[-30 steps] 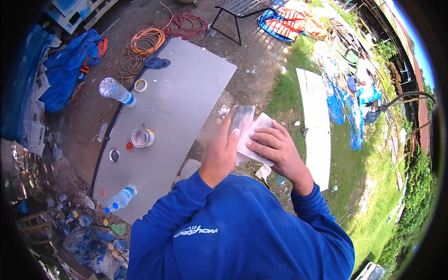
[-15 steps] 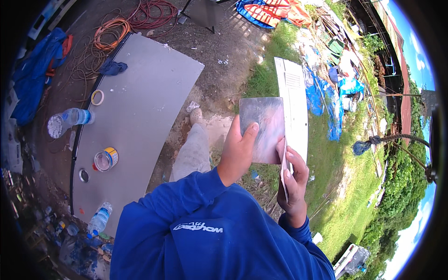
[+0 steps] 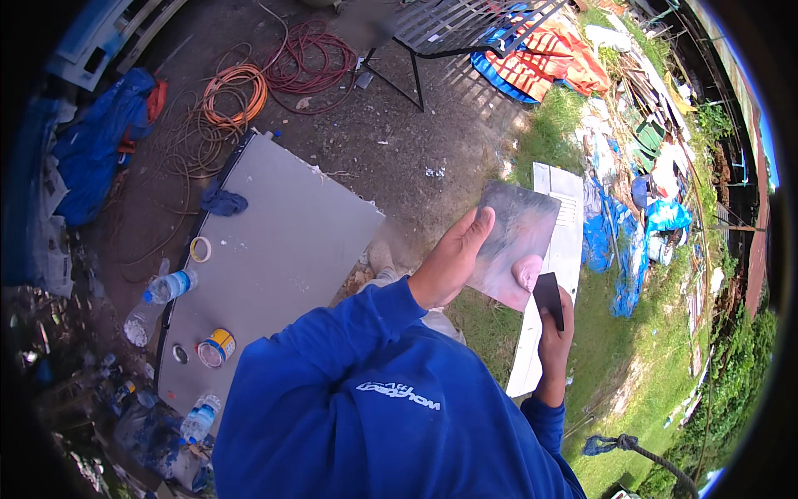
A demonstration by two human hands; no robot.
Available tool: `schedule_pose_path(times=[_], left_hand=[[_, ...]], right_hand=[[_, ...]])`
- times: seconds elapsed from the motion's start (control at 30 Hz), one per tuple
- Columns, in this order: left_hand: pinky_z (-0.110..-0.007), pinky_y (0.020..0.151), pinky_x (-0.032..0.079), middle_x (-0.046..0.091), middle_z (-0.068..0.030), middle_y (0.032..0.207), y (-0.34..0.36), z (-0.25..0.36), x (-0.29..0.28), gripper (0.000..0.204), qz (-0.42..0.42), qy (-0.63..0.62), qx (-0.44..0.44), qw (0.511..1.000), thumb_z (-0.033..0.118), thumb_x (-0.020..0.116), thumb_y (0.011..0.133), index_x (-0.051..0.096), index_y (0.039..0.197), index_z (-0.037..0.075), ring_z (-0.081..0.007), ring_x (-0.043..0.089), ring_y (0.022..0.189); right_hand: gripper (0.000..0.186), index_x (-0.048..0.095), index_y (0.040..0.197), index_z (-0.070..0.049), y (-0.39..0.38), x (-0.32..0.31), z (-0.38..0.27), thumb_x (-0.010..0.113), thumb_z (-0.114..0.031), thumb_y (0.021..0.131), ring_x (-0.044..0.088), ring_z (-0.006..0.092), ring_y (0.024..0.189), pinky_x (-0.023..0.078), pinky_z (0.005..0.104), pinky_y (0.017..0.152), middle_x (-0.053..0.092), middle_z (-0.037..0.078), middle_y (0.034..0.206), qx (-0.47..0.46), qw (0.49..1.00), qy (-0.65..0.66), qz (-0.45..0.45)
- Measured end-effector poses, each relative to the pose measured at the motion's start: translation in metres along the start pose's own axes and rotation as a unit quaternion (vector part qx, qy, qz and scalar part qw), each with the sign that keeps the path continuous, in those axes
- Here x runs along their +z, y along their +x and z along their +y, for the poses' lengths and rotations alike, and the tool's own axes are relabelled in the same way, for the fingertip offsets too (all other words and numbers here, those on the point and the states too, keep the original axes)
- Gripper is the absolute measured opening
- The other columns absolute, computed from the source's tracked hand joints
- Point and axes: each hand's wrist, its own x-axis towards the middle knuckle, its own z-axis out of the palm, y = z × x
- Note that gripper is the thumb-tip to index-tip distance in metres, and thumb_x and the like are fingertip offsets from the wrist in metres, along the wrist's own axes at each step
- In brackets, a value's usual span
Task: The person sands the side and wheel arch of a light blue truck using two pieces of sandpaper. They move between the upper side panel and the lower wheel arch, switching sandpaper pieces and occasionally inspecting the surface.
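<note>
My left hand (image 3: 453, 254) grips a square flat plate (image 3: 505, 224), held tilted with its thumb on the face. The plate is smeared grey and pink and carries a soft pink lump of paste (image 3: 525, 273) near its right edge. My right hand (image 3: 557, 337) holds a dark, flat, rectangular spreader (image 3: 548, 295) on edge, just below the pink lump; whether it touches the paste I cannot tell. A long white panel (image 3: 553, 179) lies on the grass behind the plate.
A grey panel (image 3: 266, 241) at left bears a paint can (image 3: 216, 348), water bottles (image 3: 199, 416), a tape ring (image 3: 199, 248) and a dark cloth (image 3: 223, 198). Beyond are coiled hoses (image 3: 307, 58), blue tarps (image 3: 91, 150) and a metal rack (image 3: 457, 29). A rope (image 3: 632, 449) hangs at lower right.
The plate in my left hand has risen and moved right, its pink lump now showing. The spreader in my right hand has moved from flat across the plate to upright at its lower right.
</note>
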Motion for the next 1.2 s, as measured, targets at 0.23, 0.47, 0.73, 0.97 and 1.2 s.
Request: schedule_pose_path(times=[0.23, 0.47, 0.73, 0.97, 1.2], left_hand=[[-0.035, 0.098, 0.054, 0.063, -0.0108, 0.128, 0.072, 0.015, 0.002, 0.045, 0.004, 0.065, -0.057, 0.996, 0.016, 0.064, 0.102, 0.046, 0.140, 0.000, -0.0162, 0.063, 0.116], [-0.038, 0.096, 0.057, 0.060, -0.0119, 0.131, 0.144, 0.068, -0.021, 0.047, 0.178, 0.009, 0.119, 0.977, 0.020, 0.065, 0.102, 0.044, 0.138, 0.000, -0.0191, 0.063, 0.115], [-0.039, 0.097, 0.057, 0.059, -0.0114, 0.128, 0.246, 0.079, 0.008, 0.036, 0.185, -0.015, 0.291, 0.938, 0.022, 0.054, 0.108, 0.043, 0.138, 0.005, -0.0206, 0.064, 0.115], [-0.036, 0.095, 0.054, 0.062, -0.0106, 0.125, 0.282, 0.110, 0.018, 0.031, 0.287, -0.027, 0.396, 0.872, 0.016, 0.057, 0.106, 0.049, 0.133, 0.003, -0.0181, 0.064, 0.112], [-0.032, 0.094, 0.052, 0.066, -0.0080, 0.124, 0.270, 0.170, -0.002, 0.030, 0.358, 0.078, 0.455, 0.812, 0.018, 0.055, 0.107, 0.052, 0.133, 0.002, -0.0151, 0.064, 0.111]], right_hand=[[0.058, 0.046, 0.146, 0.002, 0.147, 0.019, -0.044, 0.056, 0.008, 0.089, 0.056, 0.0336, 0.131, 0.043, 0.0511, 0.114, 0.057, 0.019, 0.140, 0.068, 0.820, 0.561, 0.092], [0.056, 0.053, 0.136, 0.003, 0.232, 0.023, -0.037, 0.063, 0.006, 0.081, 0.061, 0.0322, 0.123, 0.043, 0.0487, 0.112, 0.062, 0.018, 0.131, 0.066, 0.849, 0.515, -0.099], [0.033, 0.053, 0.133, -0.007, 0.391, 0.023, -0.089, 0.053, -0.002, 0.100, 0.052, 0.0377, 0.132, 0.038, 0.0485, 0.113, 0.054, 0.021, 0.143, -0.394, 0.892, 0.075, -0.211], [0.064, 0.057, 0.131, -0.009, 0.486, 0.068, -0.088, 0.068, 0.015, 0.073, 0.051, 0.0473, 0.129, 0.045, 0.0550, 0.106, 0.051, 0.020, 0.139, -0.517, 0.808, 0.025, -0.281], [0.065, 0.065, 0.128, -0.011, 0.605, 0.113, -0.110, 0.065, 0.014, 0.069, 0.051, 0.0412, 0.131, 0.042, 0.0518, 0.112, 0.057, 0.015, 0.134, -0.530, 0.781, -0.055, -0.325]])
